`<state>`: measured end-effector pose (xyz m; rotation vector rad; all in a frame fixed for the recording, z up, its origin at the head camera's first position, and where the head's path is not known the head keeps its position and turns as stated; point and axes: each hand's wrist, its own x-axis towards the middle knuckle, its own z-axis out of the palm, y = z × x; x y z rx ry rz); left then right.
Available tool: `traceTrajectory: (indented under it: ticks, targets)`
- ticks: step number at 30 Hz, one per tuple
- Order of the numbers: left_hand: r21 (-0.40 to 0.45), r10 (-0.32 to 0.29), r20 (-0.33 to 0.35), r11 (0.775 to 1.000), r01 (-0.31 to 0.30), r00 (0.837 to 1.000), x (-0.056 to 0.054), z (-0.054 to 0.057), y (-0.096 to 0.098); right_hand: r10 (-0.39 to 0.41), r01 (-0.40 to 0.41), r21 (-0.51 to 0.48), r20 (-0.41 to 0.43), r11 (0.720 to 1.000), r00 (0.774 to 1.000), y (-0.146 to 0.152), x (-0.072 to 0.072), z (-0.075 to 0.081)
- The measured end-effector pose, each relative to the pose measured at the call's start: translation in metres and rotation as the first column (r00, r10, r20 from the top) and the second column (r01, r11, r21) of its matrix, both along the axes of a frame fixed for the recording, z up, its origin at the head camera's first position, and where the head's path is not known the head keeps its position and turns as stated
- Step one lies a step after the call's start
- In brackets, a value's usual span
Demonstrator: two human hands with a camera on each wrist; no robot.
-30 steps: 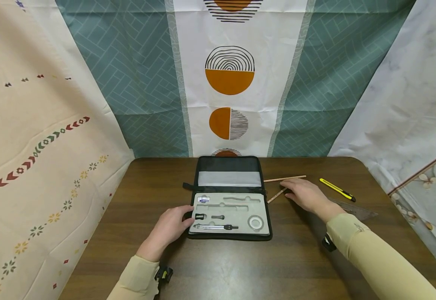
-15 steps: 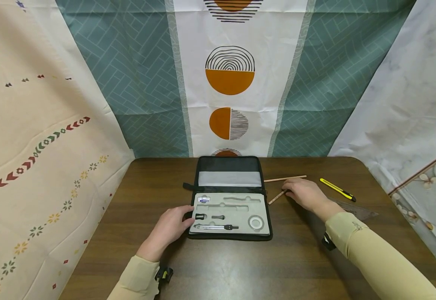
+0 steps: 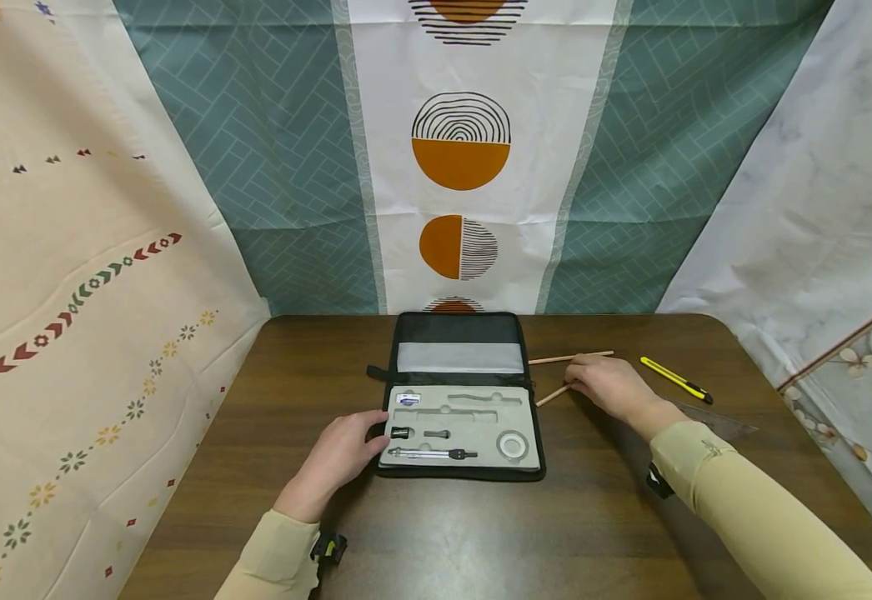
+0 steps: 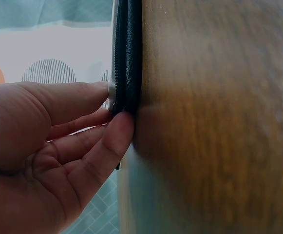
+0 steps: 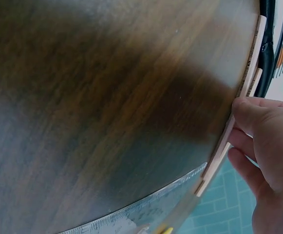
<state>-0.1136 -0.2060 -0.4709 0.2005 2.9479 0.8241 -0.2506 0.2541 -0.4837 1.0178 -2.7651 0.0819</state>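
An open black zip case [image 3: 466, 475] lies flat at mid-table, its pale tray facing up. My left hand [image 3: 334, 458] holds the case's left edge; in the left wrist view the thumb touches the top and a fingertip the zipped side. Just right of the case, my right hand [image 3: 616, 387] pinches a thin wooden stick [image 3: 554, 394] slanting towards the case. Dark printing runs along the stick [image 5: 253, 53] in the right wrist view. A second wooden stick [image 3: 548, 360] lies behind, partly covered by the hand. The tray carries a drawing compass [image 3: 432, 454].
Small parts [image 3: 400, 432] and a white ring [image 3: 513, 447] sit in tray recesses. At the right lie a yellow utility knife [image 3: 674, 379] and a clear set square [image 3: 724, 425], partly hidden by the right arm. Patterned cloths [image 3: 460, 167] hang behind the table.
My right hand has shifted slightly right, with small shifts of the pinched stick. Its dark markings, visible earlier in the head view, no longer show there. The left hand stays put.
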Motion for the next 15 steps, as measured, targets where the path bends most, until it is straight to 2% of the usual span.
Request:
traceTrajectory:
  ticks: [15]
  targets:
    - [0.004,-0.002,0.002,1.0,0.002,1.0,0.0001,-0.0002,0.0,0.043,-0.043,0.012,0.007,0.999,0.999,0.0026,-0.0021,0.0023]
